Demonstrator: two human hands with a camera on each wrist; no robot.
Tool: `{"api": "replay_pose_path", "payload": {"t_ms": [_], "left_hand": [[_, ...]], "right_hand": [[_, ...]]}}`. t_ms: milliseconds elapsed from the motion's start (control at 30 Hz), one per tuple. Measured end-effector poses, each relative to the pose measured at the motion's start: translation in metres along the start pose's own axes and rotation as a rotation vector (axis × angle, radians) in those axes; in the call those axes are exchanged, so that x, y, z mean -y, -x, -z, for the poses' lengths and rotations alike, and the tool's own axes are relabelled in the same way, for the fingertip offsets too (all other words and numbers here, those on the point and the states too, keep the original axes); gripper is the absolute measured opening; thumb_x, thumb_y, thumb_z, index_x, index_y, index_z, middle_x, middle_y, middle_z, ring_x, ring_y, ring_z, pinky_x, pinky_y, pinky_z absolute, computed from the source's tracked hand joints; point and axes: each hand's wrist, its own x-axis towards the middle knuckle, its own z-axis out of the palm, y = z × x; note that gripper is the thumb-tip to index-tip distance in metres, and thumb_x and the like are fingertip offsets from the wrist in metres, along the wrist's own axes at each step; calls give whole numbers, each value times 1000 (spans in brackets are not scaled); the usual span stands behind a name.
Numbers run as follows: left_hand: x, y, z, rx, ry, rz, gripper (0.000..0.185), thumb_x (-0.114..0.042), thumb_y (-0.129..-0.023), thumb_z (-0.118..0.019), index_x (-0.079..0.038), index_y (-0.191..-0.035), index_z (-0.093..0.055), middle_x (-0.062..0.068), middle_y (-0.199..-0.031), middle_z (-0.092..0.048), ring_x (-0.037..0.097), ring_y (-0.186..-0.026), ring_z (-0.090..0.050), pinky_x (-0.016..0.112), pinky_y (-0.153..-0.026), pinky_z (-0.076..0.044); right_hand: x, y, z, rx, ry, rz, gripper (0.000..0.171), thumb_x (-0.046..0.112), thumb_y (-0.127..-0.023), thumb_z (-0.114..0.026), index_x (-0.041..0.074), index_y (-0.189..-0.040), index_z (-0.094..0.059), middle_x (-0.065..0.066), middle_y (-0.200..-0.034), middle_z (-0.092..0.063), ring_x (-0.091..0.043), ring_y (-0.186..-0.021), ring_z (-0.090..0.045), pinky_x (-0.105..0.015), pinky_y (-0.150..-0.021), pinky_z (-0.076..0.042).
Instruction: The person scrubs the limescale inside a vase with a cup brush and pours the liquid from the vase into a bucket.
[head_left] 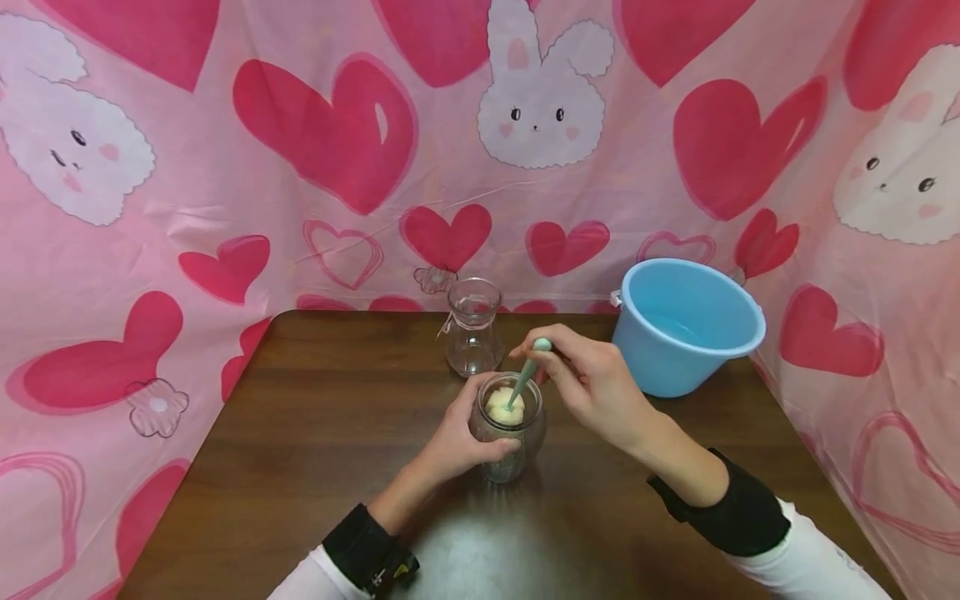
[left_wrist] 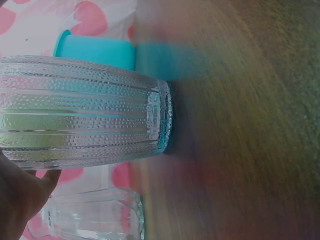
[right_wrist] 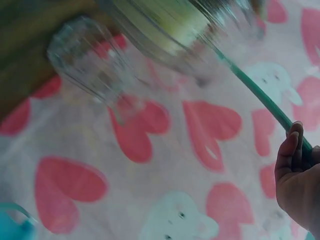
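Note:
A ribbed, dotted clear glass jar (head_left: pixel 504 468) stands upright on the table in front of the person. My left hand (head_left: pixel 459 435) grips it around the side near the rim, thumb at the front. My right hand (head_left: pixel 600 387) pinches the top of the green handle (head_left: pixel 525 377) of a bottle-cleaning sponge. Its pale yellow sponge head (head_left: pixel 506 407) is inside the jar's mouth. The left wrist view shows the jar (left_wrist: pixel 100 110) sideways, with the yellow sponge dimly visible through the glass. In the right wrist view the handle (right_wrist: pixel 257 94) runs from the fingers into the blurred jar.
Just behind the jar stands a second clear glass vase (head_left: pixel 474 337) with a flared neck and a thin string tie. A light blue bucket (head_left: pixel 663 367) is at the back right of the dark wooden table (head_left: pixel 337 417). A pink heart-and-bunny cloth (head_left: pixel 442 175) hangs around the table.

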Motion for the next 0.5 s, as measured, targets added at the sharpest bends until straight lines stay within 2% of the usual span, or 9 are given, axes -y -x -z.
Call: {"api": "replay_pose_path", "payload": {"t_ms": [167,233,367,500], "left_hand": [[1,-1,1,4,11,1,83,-26,-77,-90,-18,-146,-46,3,-138,-60,22,-120,-60,39,-102,-49],[1,-1,0,4,11,3,83,-26,-76,-90,-18,-146,-46,4,-137,-61,23,-121,-59,38,-102,-49],[1,0,0,8,14,7,83,-25,-77,-90,-17,-146,-46,8,-137,-61,25,-121,-59,36,-101,-50],[1,-1,0,10,16,0,83,-19,-76,-89,-16,-147,-45,13,-137,-60,26,-120,-60,35,-100,-51]], "right_hand": [[8,-8,9,-31,-34,1,27,-10,-91,-70,1,-115,-66,-8,-106,-76,-12,-75,-69,-25,-71,-59],[5,-4,5,-15,-38,-29,34,-15,-87,-71,3,-116,-66,-7,-107,-76,-12,-77,-69,-26,-71,-60],[-8,9,-10,33,-47,-56,33,-10,-90,-71,6,-118,-65,-7,-104,-74,-15,-77,-68,-28,-72,-60],[-7,12,-10,50,-56,-69,33,-9,-91,-72,6,-119,-65,-7,-103,-74,-17,-80,-68,-27,-73,-60]]}}
